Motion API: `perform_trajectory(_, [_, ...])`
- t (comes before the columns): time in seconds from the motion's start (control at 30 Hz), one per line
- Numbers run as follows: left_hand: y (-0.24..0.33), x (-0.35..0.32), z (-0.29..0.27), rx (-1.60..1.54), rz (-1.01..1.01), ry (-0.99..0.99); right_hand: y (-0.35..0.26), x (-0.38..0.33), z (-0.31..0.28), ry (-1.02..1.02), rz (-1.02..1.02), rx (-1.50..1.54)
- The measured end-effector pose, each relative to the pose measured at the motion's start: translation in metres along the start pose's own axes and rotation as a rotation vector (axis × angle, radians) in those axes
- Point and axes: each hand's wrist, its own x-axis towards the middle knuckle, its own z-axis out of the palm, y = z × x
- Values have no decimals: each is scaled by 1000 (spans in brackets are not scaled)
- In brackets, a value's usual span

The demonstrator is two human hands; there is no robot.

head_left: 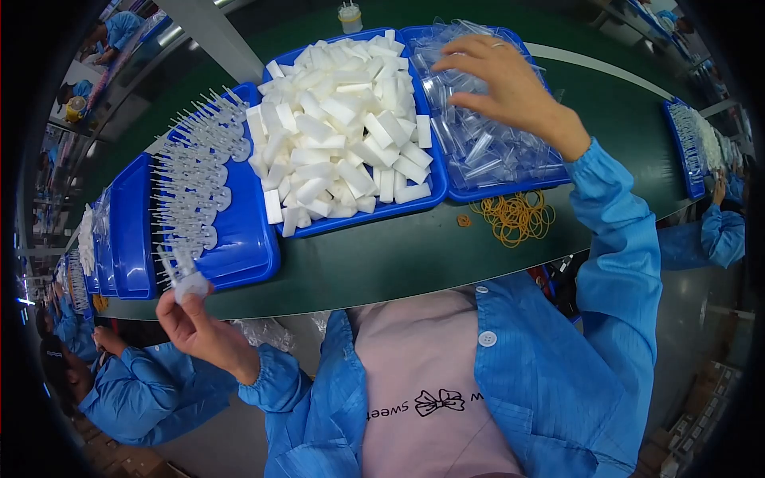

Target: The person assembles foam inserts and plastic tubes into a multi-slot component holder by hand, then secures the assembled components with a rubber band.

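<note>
My left hand (199,325) pinches a whitish plastic piece with a round base and thin prongs (190,284) at the near edge of the left blue tray (253,239). Rows of similar pronged pieces (195,171) stand in that tray. My right hand (502,84), fingers spread and a ring on one, hovers over the right blue tray (470,193). Clear plastic sleeves (482,155) fill this tray in a loose heap. Nothing shows in the right hand's grasp, and whether its fingertips touch a sleeve I cannot tell.
Between them a blue tray (437,187) is heaped with white foam blocks (343,119). Yellow rubber bands (514,219) lie on the green table (382,263) near the right tray. A white pronged part (349,17) stands at the back. Co-workers in blue (155,390) sit to either side.
</note>
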Motion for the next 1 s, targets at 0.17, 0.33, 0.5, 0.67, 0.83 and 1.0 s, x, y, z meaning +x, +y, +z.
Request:
perform_trajectory(0.17, [11,-22,42,-346,-199,-351,-36,18,28,-11,-105,76])
perform_trajectory(0.33, [23,-39,66,-414,-359,-415,-30,18,38,-96,-62,58])
perform_trajectory(0.5, [23,-50,73,-461,-508,-495,-19,13,27,125,-1,58])
perform_trajectory(0.67, [25,-58,83,-429,-509,-608,-7,8,13,240,360,624])
perform_trajectory(0.83, [21,-64,80,-542,-502,-701,-28,-23,-42,15,485,1310])
perform_trajectory(1.0, [28,-75,90,-697,-601,-857,-95,-60,-63,19,679,1428])
